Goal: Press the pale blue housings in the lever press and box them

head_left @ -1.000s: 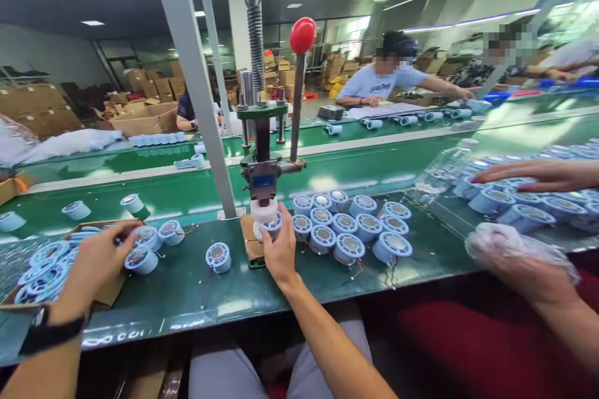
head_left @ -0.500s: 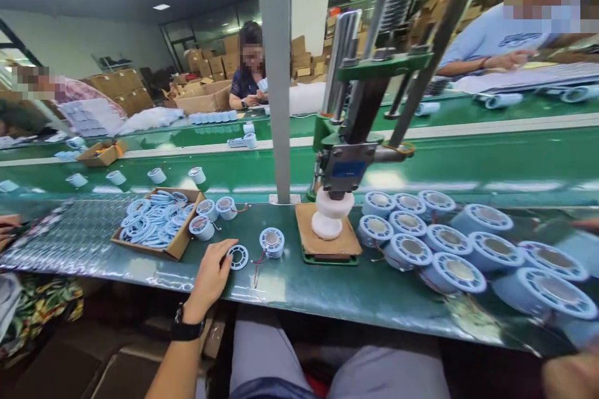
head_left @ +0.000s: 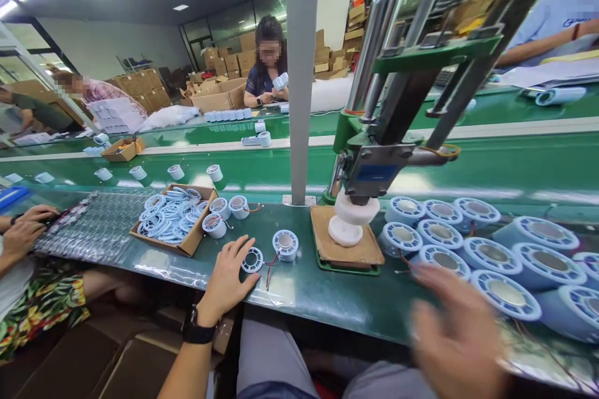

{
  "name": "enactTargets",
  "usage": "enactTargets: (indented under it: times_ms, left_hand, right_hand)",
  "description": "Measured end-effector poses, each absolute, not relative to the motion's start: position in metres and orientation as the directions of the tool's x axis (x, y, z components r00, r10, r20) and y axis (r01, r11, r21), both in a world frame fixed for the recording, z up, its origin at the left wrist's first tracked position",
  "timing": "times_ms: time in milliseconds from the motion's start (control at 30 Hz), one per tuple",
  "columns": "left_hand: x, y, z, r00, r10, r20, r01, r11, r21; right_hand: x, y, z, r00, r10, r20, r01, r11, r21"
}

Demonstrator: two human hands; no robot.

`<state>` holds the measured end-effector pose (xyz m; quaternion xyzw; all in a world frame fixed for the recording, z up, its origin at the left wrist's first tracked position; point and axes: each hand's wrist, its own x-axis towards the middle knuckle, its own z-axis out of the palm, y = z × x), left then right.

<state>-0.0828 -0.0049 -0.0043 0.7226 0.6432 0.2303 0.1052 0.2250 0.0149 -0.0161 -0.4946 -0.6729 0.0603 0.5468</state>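
Observation:
My left hand (head_left: 234,274) rests on the green bench with fingers apart. Thumb and forefinger lie on either side of a flat light-blue slotted plastic ring (head_left: 252,260). Just right of the ring stands a light-blue cylindrical motor housing (head_left: 285,244) with a round metal top and thin red and dark wires. My right hand (head_left: 458,330), smeared by motion, is over the bench's front edge at the right, in front of a cluster of ring-topped housings (head_left: 505,293). Whether it holds anything does not show.
A press with a white round head (head_left: 358,209) stands over a cardboard-covered base (head_left: 346,249). A carton (head_left: 187,246) of loose rings is at left, beside three housings (head_left: 238,207). Co-workers sit across the conveyor (head_left: 234,181); another person's hands (head_left: 28,230) are at far left.
My right hand has come in from the lower right corner toward the middle. My left hand's fingers have spread around the ring. The view has turned left.

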Motion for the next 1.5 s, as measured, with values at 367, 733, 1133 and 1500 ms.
enactTargets:
  times_ms: [367,733,1133,1500]
  left_hand:
    - [-0.088,-0.034,-0.031,-0.344,0.885,0.313,0.747,0.056,0.662]
    - [0.007,-0.012,0.021,-0.022,0.98,0.195,0.647,-0.135,0.75]
    - [0.016,-0.013,-0.001,-0.149,0.975,0.167,0.526,-0.065,0.848]
    - [0.009,-0.002,0.015,-0.09,0.996,-0.006,0.444,0.045,0.895]
  right_hand:
    - [0.112,0.029,-0.028,-0.345,0.765,0.544,0.438,0.644,-0.627]
    - [0.136,0.014,-0.046,-0.206,0.887,0.414,0.309,0.461,-0.832]
    - [0.137,0.014,-0.049,-0.239,0.869,0.433,0.384,0.494,-0.78]
    - [0.258,0.062,0.206,-0.206,0.435,0.877,0.773,0.622,-0.127]
